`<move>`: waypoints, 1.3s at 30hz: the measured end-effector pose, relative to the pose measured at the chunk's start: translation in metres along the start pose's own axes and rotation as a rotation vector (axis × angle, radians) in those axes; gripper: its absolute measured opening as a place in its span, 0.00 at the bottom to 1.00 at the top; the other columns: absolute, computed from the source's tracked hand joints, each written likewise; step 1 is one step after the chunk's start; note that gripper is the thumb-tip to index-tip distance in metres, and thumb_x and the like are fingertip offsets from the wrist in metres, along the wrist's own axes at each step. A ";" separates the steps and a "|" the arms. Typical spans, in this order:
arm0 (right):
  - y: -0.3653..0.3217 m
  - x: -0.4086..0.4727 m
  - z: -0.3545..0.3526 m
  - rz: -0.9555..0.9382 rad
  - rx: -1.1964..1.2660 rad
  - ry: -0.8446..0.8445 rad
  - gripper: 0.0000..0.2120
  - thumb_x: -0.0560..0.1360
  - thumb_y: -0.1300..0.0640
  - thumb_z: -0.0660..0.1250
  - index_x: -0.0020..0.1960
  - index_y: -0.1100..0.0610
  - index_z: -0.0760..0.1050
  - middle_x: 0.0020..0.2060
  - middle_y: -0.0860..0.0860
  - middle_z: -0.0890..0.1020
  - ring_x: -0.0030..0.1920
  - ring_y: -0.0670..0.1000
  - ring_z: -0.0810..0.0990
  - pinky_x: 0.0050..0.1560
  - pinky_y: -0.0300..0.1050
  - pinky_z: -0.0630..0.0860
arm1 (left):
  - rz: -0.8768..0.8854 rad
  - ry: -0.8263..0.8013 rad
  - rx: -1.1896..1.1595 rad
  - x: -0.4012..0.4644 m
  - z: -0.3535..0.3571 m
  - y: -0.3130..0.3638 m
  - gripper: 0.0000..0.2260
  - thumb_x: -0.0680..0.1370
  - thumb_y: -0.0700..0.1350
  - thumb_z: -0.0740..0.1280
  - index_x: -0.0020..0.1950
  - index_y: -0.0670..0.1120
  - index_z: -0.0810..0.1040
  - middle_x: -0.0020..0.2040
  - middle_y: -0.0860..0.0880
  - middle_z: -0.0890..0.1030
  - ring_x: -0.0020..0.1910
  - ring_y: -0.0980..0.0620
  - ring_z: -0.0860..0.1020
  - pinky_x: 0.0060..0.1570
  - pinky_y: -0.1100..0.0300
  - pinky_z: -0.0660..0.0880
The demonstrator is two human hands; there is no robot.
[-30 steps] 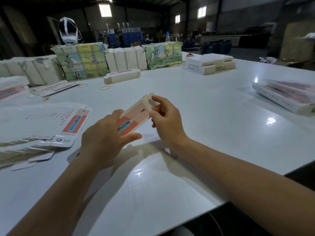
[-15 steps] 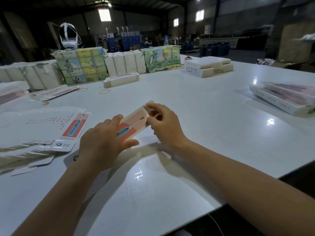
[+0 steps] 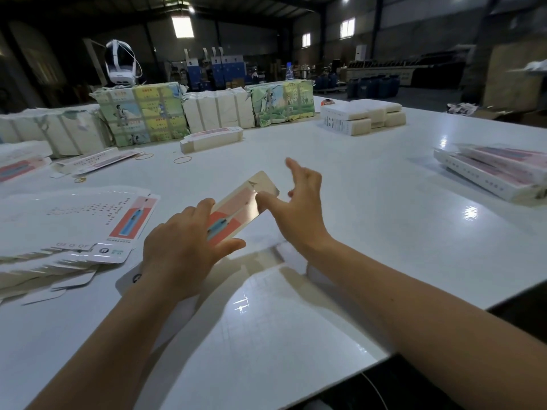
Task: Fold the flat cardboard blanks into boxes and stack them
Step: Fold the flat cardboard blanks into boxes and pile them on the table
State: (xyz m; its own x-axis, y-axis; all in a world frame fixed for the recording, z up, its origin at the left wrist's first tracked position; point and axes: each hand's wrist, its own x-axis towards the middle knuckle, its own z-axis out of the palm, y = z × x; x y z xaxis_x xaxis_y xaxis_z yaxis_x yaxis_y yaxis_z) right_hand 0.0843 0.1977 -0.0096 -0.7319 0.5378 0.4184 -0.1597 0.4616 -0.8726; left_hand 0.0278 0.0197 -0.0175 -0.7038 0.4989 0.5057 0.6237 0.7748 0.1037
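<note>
A small cardboard box with a pink and red face and a blue toothbrush print is held above the white table. My left hand grips its near end, thumb under and fingers over. My right hand is beside its far end with fingers spread; the thumb touches the box's right edge. A fanned pile of flat blanks lies to the left. Finished boxes are stacked at the right edge.
Wrapped paper bundles line the far side, with a white headset on top. A folded box and rubber bands lie mid-table. White box stacks sit at the back right. The table's near edge runs diagonally.
My right hand has let go of the box's far end flap and opened, fingers lifting and spreading. The left hand keeps its grip; the box sits a little lower and flatter.
</note>
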 end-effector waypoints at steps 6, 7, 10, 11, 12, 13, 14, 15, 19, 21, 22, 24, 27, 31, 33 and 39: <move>0.001 0.007 0.000 0.440 0.668 -0.291 0.23 0.72 0.64 0.71 0.65 0.60 0.69 0.53 0.56 0.80 0.49 0.53 0.81 0.48 0.48 0.79 | 0.029 -0.034 -0.040 -0.001 0.002 0.002 0.39 0.65 0.72 0.57 0.70 0.52 0.65 0.59 0.51 0.78 0.45 0.49 0.79 0.41 0.53 0.79; 0.002 0.007 0.000 0.383 0.644 -0.277 0.17 0.72 0.66 0.69 0.60 0.61 0.73 0.49 0.56 0.81 0.47 0.54 0.82 0.47 0.48 0.80 | 0.030 -0.036 -0.046 -0.001 0.002 0.002 0.39 0.65 0.72 0.57 0.70 0.52 0.65 0.59 0.51 0.78 0.45 0.49 0.79 0.41 0.53 0.80; 0.001 0.001 0.002 0.093 0.294 -0.144 0.07 0.74 0.62 0.67 0.52 0.60 0.76 0.45 0.55 0.82 0.46 0.56 0.82 0.48 0.46 0.81 | 0.029 -0.028 -0.063 -0.002 0.002 0.002 0.38 0.65 0.72 0.56 0.69 0.52 0.65 0.58 0.51 0.78 0.45 0.49 0.79 0.41 0.54 0.79; 0.000 -0.003 0.003 -0.010 0.147 -0.102 0.06 0.75 0.60 0.66 0.51 0.58 0.77 0.42 0.52 0.81 0.43 0.53 0.81 0.46 0.39 0.79 | 0.027 -0.026 -0.063 -0.001 0.002 0.002 0.38 0.64 0.72 0.56 0.69 0.52 0.65 0.58 0.51 0.78 0.45 0.49 0.80 0.41 0.54 0.79; -0.002 -0.008 0.004 -0.106 0.022 -0.069 0.06 0.76 0.58 0.65 0.51 0.58 0.77 0.40 0.49 0.81 0.40 0.50 0.79 0.41 0.32 0.75 | 0.023 -0.023 -0.059 -0.001 0.002 0.002 0.39 0.64 0.72 0.55 0.68 0.51 0.66 0.57 0.51 0.78 0.45 0.49 0.79 0.41 0.54 0.79; -0.003 -0.012 0.005 -0.190 -0.076 -0.058 0.07 0.78 0.58 0.63 0.53 0.58 0.77 0.39 0.48 0.80 0.39 0.48 0.77 0.38 0.29 0.71 | 0.021 -0.020 -0.053 -0.001 0.002 0.003 0.38 0.64 0.72 0.55 0.68 0.51 0.66 0.57 0.51 0.78 0.44 0.49 0.79 0.41 0.55 0.79; -0.004 -0.014 0.006 -0.257 -0.153 -0.063 0.09 0.79 0.59 0.62 0.55 0.58 0.77 0.40 0.49 0.81 0.39 0.49 0.77 0.38 0.30 0.69 | 0.019 -0.020 -0.044 -0.001 0.003 0.003 0.38 0.64 0.72 0.54 0.67 0.51 0.66 0.56 0.51 0.78 0.43 0.50 0.79 0.40 0.56 0.78; -0.003 -0.016 0.007 -0.307 -0.211 -0.075 0.10 0.80 0.59 0.60 0.58 0.59 0.76 0.43 0.51 0.82 0.41 0.51 0.77 0.40 0.34 0.69 | 0.015 -0.021 -0.032 -0.001 0.003 0.003 0.38 0.64 0.72 0.54 0.67 0.51 0.66 0.56 0.51 0.78 0.43 0.50 0.79 0.39 0.57 0.77; -0.008 -0.021 0.009 -0.364 -0.216 -0.074 0.11 0.80 0.58 0.59 0.58 0.58 0.77 0.45 0.53 0.84 0.43 0.53 0.79 0.44 0.40 0.70 | 0.011 0.011 0.003 0.000 0.001 0.007 0.37 0.65 0.70 0.54 0.66 0.49 0.66 0.55 0.50 0.78 0.43 0.50 0.78 0.38 0.58 0.74; -0.012 -0.022 0.010 -0.270 -0.060 -0.091 0.10 0.80 0.56 0.60 0.52 0.57 0.80 0.41 0.51 0.84 0.41 0.50 0.79 0.44 0.41 0.73 | 0.019 0.040 0.022 0.000 -0.001 0.011 0.37 0.66 0.70 0.53 0.67 0.48 0.67 0.53 0.48 0.78 0.43 0.49 0.77 0.39 0.55 0.76; -0.013 -0.020 0.010 -0.207 0.030 -0.094 0.11 0.80 0.56 0.61 0.48 0.57 0.81 0.39 0.50 0.84 0.41 0.49 0.80 0.44 0.41 0.74 | 0.019 0.045 0.029 0.000 -0.002 0.013 0.38 0.66 0.70 0.54 0.67 0.47 0.67 0.54 0.47 0.78 0.44 0.47 0.77 0.40 0.54 0.77; -0.013 -0.014 0.008 -0.081 0.195 -0.115 0.10 0.79 0.57 0.64 0.43 0.56 0.82 0.37 0.50 0.84 0.41 0.51 0.81 0.47 0.46 0.79 | 0.025 0.049 0.040 0.000 -0.004 0.015 0.38 0.66 0.69 0.55 0.68 0.45 0.68 0.54 0.45 0.78 0.44 0.46 0.78 0.40 0.53 0.77; -0.012 -0.009 0.006 0.022 0.366 -0.178 0.06 0.76 0.62 0.67 0.44 0.56 0.82 0.37 0.50 0.83 0.41 0.50 0.82 0.49 0.50 0.81 | 0.033 0.063 0.048 -0.001 -0.006 0.017 0.37 0.67 0.68 0.57 0.66 0.44 0.70 0.52 0.43 0.79 0.43 0.43 0.78 0.39 0.51 0.77; -0.011 -0.007 0.006 0.031 0.406 -0.146 0.05 0.75 0.64 0.67 0.43 0.55 0.78 0.37 0.51 0.82 0.40 0.49 0.82 0.46 0.48 0.82 | 0.039 0.085 0.043 0.000 -0.007 0.020 0.36 0.67 0.66 0.60 0.65 0.42 0.72 0.50 0.41 0.80 0.41 0.41 0.79 0.37 0.49 0.77; -0.011 -0.007 0.004 0.047 0.443 -0.126 0.04 0.76 0.62 0.68 0.42 0.56 0.77 0.36 0.52 0.82 0.40 0.50 0.83 0.44 0.47 0.82 | 0.045 0.101 0.029 0.000 -0.007 0.020 0.36 0.67 0.66 0.60 0.64 0.41 0.73 0.49 0.41 0.81 0.40 0.40 0.79 0.36 0.48 0.77; -0.011 -0.007 0.004 0.072 0.459 -0.122 0.08 0.76 0.62 0.68 0.38 0.57 0.76 0.35 0.55 0.82 0.40 0.54 0.83 0.42 0.46 0.82 | 0.061 0.104 0.037 -0.002 -0.007 0.022 0.35 0.67 0.65 0.63 0.63 0.40 0.74 0.48 0.40 0.81 0.38 0.40 0.79 0.36 0.48 0.77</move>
State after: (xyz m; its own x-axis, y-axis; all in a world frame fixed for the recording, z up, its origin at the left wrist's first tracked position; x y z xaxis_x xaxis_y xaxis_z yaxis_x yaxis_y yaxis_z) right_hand 0.0887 0.1859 -0.0039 -0.8198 0.4574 0.3445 -0.3619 0.0524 -0.9307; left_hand 0.0451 0.0326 -0.0100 -0.6252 0.5039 0.5960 0.6495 0.7594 0.0392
